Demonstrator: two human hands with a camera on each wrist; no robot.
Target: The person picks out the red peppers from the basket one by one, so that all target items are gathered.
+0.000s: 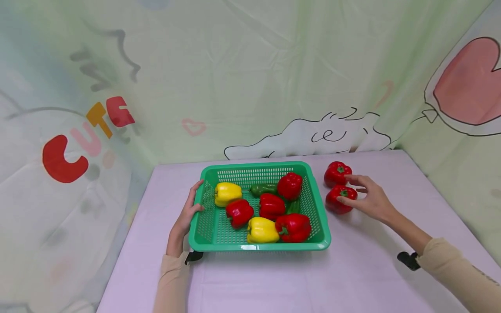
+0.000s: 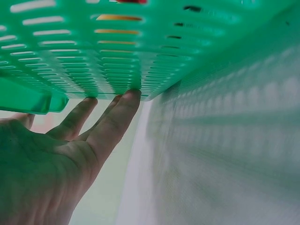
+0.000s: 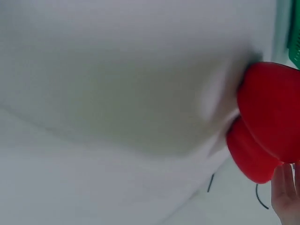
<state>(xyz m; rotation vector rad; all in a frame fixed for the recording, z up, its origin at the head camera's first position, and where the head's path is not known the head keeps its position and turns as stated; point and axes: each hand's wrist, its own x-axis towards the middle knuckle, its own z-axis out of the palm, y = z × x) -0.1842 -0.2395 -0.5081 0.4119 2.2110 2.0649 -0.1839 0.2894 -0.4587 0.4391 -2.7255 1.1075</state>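
Note:
A green plastic basket holds yellow and red bell peppers and dark green cucumbers. My left hand holds its left side, thumb over the rim; the left wrist view shows the fingers against the slotted outer wall. To the basket's right, two red bell peppers lie on the table, the far one behind the near one. My right hand is at their right side, thumb and fingers spread apart over the near pepper. In the right wrist view only some fingertips show beyond the red peppers.
A pale lilac cloth covers the table. Printed curtains hang behind it and at both sides. Inside the basket are a yellow pepper at the back left, another yellow pepper in front, and a cucumber at the back.

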